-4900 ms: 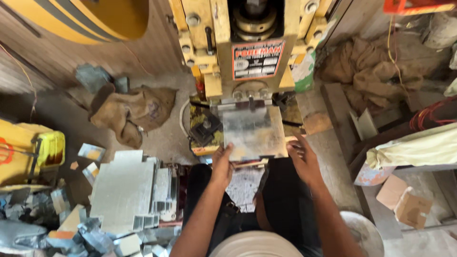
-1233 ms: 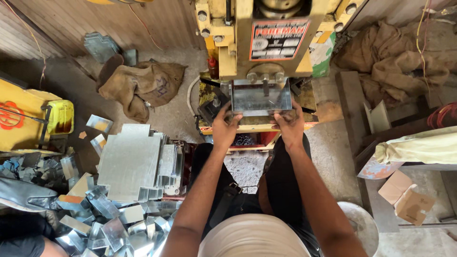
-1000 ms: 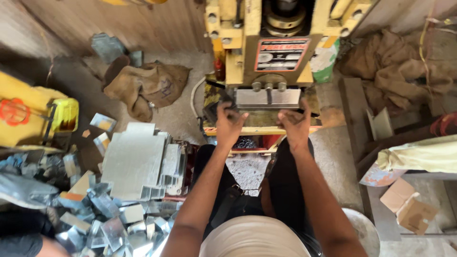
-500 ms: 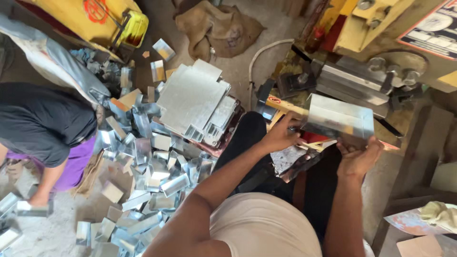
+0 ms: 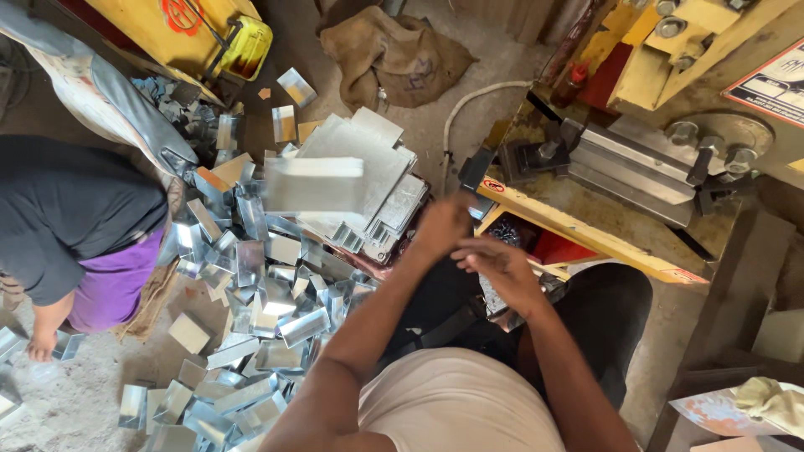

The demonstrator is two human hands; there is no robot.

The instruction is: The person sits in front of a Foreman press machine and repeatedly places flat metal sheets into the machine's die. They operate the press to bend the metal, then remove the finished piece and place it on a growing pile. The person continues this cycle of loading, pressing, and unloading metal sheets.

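Both hands sit close together just above the person's lap. The left hand (image 5: 442, 226) is loosely curled and holds nothing; the right hand (image 5: 496, 266), at its four o'clock, hangs slack with fingers half open, also empty. At ten o'clock from the left hand, a blurred bent rectangular galvanised sheet-metal piece (image 5: 314, 184) is in mid-air, above the heap of shiny bent metal pieces (image 5: 251, 293). Farther, at two o'clock, stands the yellow press machine (image 5: 636, 159).
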